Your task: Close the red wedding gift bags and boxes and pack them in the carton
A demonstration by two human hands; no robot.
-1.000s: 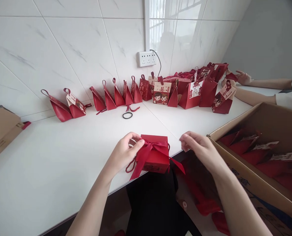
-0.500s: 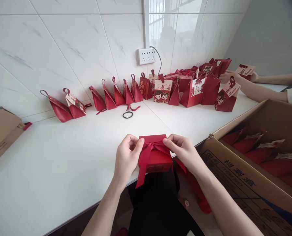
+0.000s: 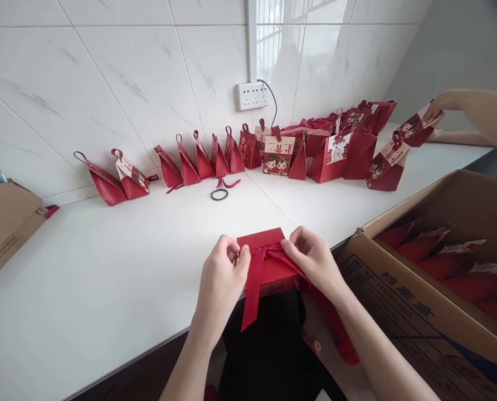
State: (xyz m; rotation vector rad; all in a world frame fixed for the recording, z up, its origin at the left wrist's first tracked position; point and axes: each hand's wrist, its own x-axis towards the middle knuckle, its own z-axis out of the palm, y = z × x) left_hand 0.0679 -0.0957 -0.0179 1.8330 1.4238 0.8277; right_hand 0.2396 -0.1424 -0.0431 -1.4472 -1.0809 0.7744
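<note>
A small red gift box (image 3: 269,267) lies at the near edge of the white table (image 3: 106,267), tied with a red satin ribbon (image 3: 254,281) whose tail hangs over the edge. My left hand (image 3: 223,278) pinches the left loop of the bow, fingers closed. My right hand (image 3: 311,256) pinches the right loop, fingers closed as well. Both hands sit on top of the box, either side of the knot.
A row of red gift bags (image 3: 215,161) lines the tiled wall. A black hair tie (image 3: 219,194) lies before them. An open carton (image 3: 441,262) of red bags stands at right, another carton (image 3: 1,223) at left. A co-worker's hand (image 3: 438,106) lifts a tagged bag.
My right hand came from the right onto the bow and both hands now pinch its loops. The co-worker's arm rose off the table with a tagged bag.
</note>
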